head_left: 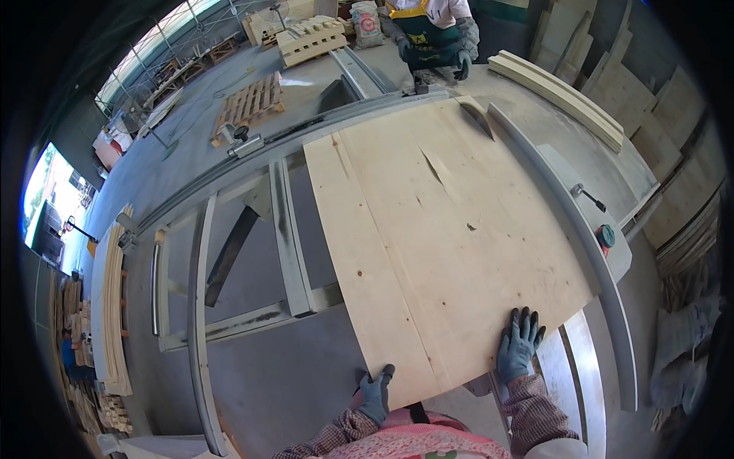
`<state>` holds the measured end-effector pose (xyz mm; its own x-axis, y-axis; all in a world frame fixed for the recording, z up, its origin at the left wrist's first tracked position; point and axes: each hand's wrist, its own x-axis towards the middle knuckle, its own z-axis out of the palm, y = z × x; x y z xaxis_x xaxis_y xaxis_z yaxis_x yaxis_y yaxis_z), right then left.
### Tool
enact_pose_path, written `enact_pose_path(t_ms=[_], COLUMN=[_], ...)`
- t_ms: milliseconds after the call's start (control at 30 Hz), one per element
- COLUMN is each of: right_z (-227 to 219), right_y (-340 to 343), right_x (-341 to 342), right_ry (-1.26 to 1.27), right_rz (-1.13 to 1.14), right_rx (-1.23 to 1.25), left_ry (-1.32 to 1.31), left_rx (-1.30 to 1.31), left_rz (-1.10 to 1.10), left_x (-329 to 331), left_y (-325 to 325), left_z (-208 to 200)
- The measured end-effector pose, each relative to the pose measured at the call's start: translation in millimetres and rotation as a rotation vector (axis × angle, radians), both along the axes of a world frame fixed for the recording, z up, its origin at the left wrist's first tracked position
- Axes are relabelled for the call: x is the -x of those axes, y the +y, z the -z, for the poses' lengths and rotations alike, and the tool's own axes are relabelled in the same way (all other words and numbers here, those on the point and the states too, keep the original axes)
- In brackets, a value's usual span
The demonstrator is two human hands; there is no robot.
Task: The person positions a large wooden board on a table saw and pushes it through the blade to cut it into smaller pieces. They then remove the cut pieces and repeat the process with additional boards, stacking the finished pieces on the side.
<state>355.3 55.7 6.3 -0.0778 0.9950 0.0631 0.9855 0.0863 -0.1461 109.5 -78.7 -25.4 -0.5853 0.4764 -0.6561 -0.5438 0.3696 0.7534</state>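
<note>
A large pale plywood sheet (443, 237) lies flat on the sliding table saw, its near edge close to my body. At the sheet's near left corner, my left hand (375, 398), in a grey-blue glove, grips the edge with the thumb on top; the other fingers are partly hidden. My right hand (520, 346), gloved alike, rests flat with spread fingers on the near right part of the sheet. A long metal fence (566, 195) runs along the sheet's right side. By the sheet's far right corner stands a dark curved saw blade or guard (478, 121).
Left of the sheet is an open metal frame (287, 237). Beyond the saw stands a co-worker (432, 38) in gloves and a dark apron. Long wooden strips (558, 96) lie far right. A wooden pallet (248, 105) and stacked boards (115, 314) are on the left.
</note>
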Motion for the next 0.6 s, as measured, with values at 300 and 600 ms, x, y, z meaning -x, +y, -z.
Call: enact_pose_path(t_ms=[300, 600], right_z=[-4.6, 6.3], right_y=[-0.4, 0.0], right_x=[5.5, 6.6], right_ry=[-0.016, -0.042], right_rz=[0.002, 0.005], right_rx=[-0.018, -0.033], left_ry=[-0.027, -0.184], left_rx=[-0.080, -0.053], left_rz=[-0.013, -0.034], left_x=[2.9, 8.2], left_y=[-0.6, 3.5], left_z=[5.1, 5.0])
